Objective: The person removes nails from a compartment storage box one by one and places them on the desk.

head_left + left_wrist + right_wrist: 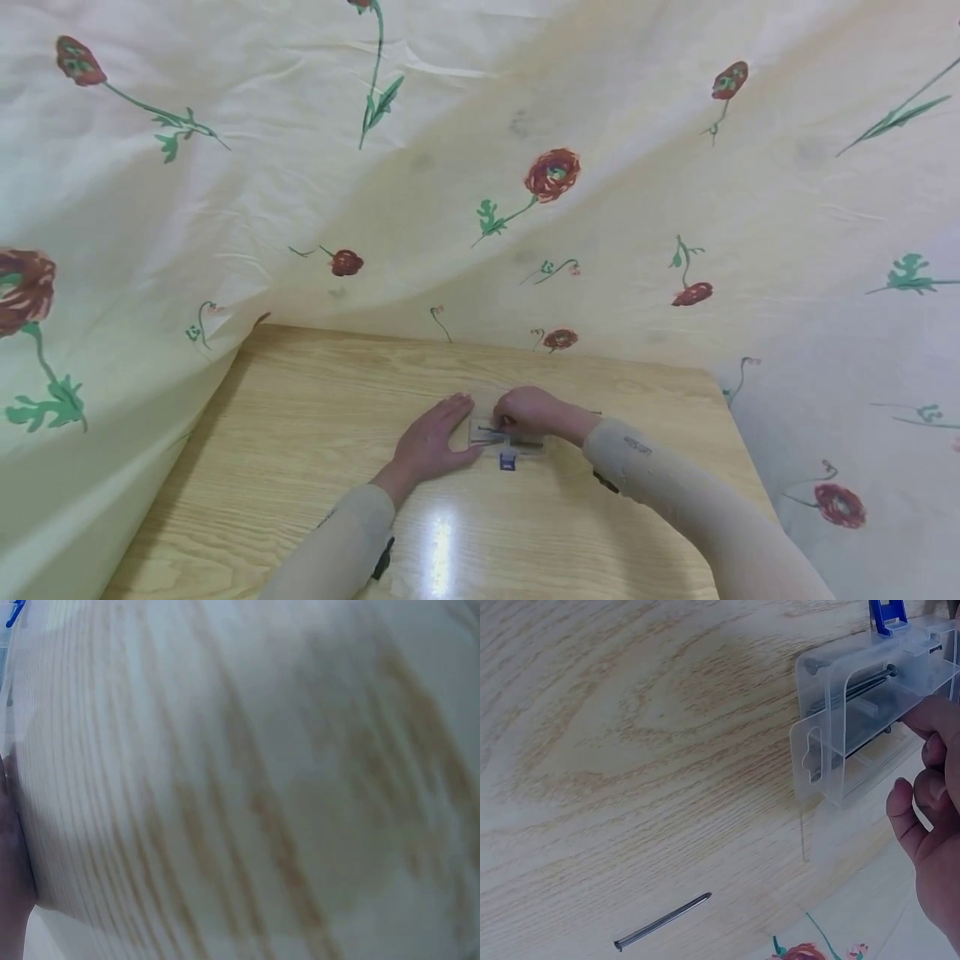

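Observation:
A clear plastic box (pixel 474 433) with several metal nails (pixel 870 681) in its compartments and a blue latch (pixel 889 613) lies on the table. My right hand (pixel 531 410) is over the box with curled fingers, its index fingertip inside a compartment among the nails. Whether it pinches a nail is hidden. Flat on the table at the box's left side rests my left hand (pixel 433 439), fingers straight, thumb touching or close to the box's near left corner. In the left wrist view only an edge of the left hand (pixel 11 870) shows.
A single loose nail (pixel 664 922) lies on the wooden table (pixel 315 408), to the right of the box beyond my right wrist. Flower-print cloth (pixel 420 192) hangs behind the table and along both sides.

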Action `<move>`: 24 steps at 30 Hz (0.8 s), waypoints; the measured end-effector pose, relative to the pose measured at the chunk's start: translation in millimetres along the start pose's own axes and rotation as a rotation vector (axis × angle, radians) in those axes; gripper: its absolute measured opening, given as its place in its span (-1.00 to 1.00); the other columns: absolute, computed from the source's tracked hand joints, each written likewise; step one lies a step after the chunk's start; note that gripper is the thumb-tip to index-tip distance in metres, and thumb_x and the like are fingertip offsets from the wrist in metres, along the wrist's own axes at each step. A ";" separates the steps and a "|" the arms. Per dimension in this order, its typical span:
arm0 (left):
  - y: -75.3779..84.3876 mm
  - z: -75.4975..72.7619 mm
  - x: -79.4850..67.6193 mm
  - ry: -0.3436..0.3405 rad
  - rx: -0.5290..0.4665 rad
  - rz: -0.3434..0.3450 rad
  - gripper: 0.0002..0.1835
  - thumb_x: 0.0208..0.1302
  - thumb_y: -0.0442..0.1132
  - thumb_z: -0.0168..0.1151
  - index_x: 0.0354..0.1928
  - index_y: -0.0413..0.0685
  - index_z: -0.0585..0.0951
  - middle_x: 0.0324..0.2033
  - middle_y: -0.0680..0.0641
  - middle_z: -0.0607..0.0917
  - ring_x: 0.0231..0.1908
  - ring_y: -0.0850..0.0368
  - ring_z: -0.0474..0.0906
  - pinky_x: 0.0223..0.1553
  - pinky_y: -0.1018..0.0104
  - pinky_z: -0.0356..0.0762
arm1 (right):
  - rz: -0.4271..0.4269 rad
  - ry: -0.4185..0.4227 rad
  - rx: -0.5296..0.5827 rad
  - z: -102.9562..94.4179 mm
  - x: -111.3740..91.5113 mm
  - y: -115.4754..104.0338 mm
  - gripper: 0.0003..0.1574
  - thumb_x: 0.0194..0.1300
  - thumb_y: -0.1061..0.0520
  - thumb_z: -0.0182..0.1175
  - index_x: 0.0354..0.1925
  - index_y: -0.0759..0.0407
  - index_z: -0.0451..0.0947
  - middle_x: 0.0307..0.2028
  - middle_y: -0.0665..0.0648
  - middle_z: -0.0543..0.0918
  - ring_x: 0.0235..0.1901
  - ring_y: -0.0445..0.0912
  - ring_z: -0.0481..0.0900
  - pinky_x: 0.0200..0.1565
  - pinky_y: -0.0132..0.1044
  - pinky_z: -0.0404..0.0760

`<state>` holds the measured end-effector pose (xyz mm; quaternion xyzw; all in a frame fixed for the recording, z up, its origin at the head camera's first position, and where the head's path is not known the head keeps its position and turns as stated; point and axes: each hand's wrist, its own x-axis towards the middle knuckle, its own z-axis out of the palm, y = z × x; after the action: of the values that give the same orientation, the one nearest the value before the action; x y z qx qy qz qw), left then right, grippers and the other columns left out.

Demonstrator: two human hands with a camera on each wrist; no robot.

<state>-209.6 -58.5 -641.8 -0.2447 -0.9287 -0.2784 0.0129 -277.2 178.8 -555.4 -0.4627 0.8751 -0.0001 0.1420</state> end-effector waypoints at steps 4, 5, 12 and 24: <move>1.0 -0.5 -0.6 0.024 0.005 0.023 -0.10 0.38 0.35 0.27 0.61 0.04 0.39 0.59 -0.04 0.38 0.57 -0.02 0.29 0.54 0.00 0.38 | 0.010 0.007 0.008 2.0 -1.7 0.9 -0.92 0.33 0.18 0.44 -0.34 0.04 0.73 -0.48 -0.10 0.66 -0.48 -0.24 0.50 -0.33 -0.35 0.62; 1.4 -0.8 -0.4 0.022 0.010 0.021 -0.10 0.37 0.35 0.26 0.61 0.04 0.39 0.59 -0.04 0.38 0.57 0.00 0.29 0.55 0.02 0.37 | 0.014 0.010 0.015 2.4 -2.2 1.2 -0.92 0.33 0.17 0.44 -0.33 0.04 0.74 -0.48 -0.10 0.65 -0.48 -0.25 0.49 -0.33 -0.35 0.62; 2.3 -1.9 -0.1 -0.004 0.013 0.012 -0.09 0.38 0.36 0.26 0.62 0.05 0.37 0.61 -0.02 0.36 0.59 0.03 0.24 0.59 0.05 0.30 | 0.034 0.082 0.120 2.9 -6.0 2.8 -0.95 0.35 0.17 0.42 -0.30 0.05 0.76 -0.48 -0.13 0.65 -0.50 -0.30 0.45 -0.37 -0.41 0.57; 1.7 -2.5 -0.7 -0.002 0.018 0.004 -0.08 0.37 0.38 0.24 0.63 0.08 0.35 0.61 -0.01 0.35 0.59 0.02 0.26 0.56 0.01 0.35 | 0.082 0.313 0.173 -22.5 -41.7 16.3 -0.91 0.29 0.25 0.41 -0.25 0.06 0.74 -0.46 -0.16 0.59 -0.49 -0.33 0.41 -0.43 -0.42 0.50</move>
<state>-208.5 -58.9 -639.0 -0.2468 -0.9307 -0.2696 0.0147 -273.9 218.9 -525.6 -0.4068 0.9014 -0.1416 0.0434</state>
